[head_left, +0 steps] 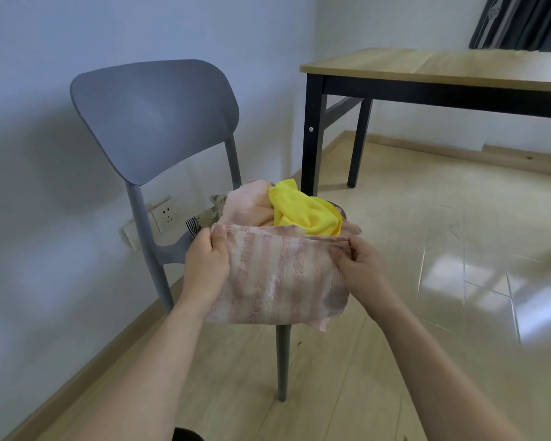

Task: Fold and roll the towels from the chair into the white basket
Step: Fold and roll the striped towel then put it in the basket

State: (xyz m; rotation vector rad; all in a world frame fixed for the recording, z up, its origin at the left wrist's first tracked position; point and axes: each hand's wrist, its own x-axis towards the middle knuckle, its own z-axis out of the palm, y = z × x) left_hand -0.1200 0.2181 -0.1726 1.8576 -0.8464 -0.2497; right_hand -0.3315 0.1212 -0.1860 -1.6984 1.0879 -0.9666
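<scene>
Both hands, left (pixel 206 261) and right (pixel 357 261), pinch the top corners of a striped towel (pixel 280 278) folded double, hanging off the chair (pixel 155 122) seat's front edge before the pile (pixel 303 211); folding seems underway, rolling likely next, no basket visible.

Chair (pixel 153 119) seat almost wholly hidden under towel pile and the striped towel (pixel 280 278) held in front. Patterned cloth (pixel 210 211) on far left of pile mostly covered; kind unclear. Table (pixel 427 68) cut off at right edge. Dark striped curtain (pixel 519 22) cut off at top edge.
</scene>
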